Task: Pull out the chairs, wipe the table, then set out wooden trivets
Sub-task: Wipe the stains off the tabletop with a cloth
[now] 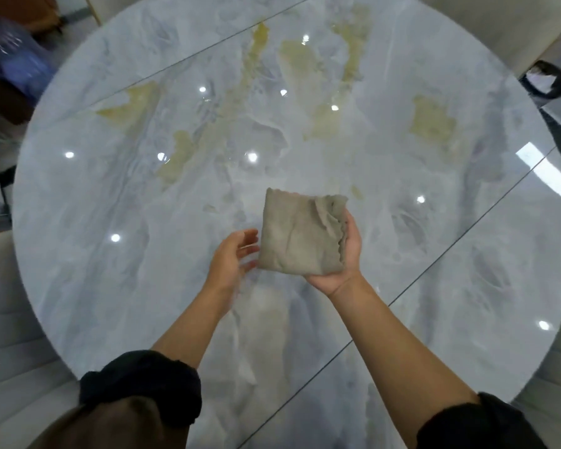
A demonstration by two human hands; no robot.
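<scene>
The cloth [300,236] is up off the table [110,196], folded into a thick square and lying across the upturned palm of the right hand [350,251]. The thumb sits against the frilly right edge. The fingers themselves are hidden underneath, so I cannot tell whether they curl round the fold or just carry it flat.

The left hand [232,257] is loose and spread, holding nothing, its fingertips just beside the cloth's left edge. It is blurred, so contact is hard to call.

Under both hands lies the round, glossy marble top, with ceiling lights glinting off it. Yellowish patches sit well beyond the fingertips, toward the far side, and I cannot tell whether they are marble veining or stains. Cream chairs show off to the left of the left hand [10,319] and far beyond the right fingers [506,30].

My read: this is the wiping step, at the point of readying the cloth. No trivets are anywhere in view, so that step looks not yet begun.

The next move calls for getting the folded pad flat under 1 palm, fingers spread over it, and pressing it to the marble. After that come long overlapping strokes reaching out past the fingertips toward those far patches.
</scene>
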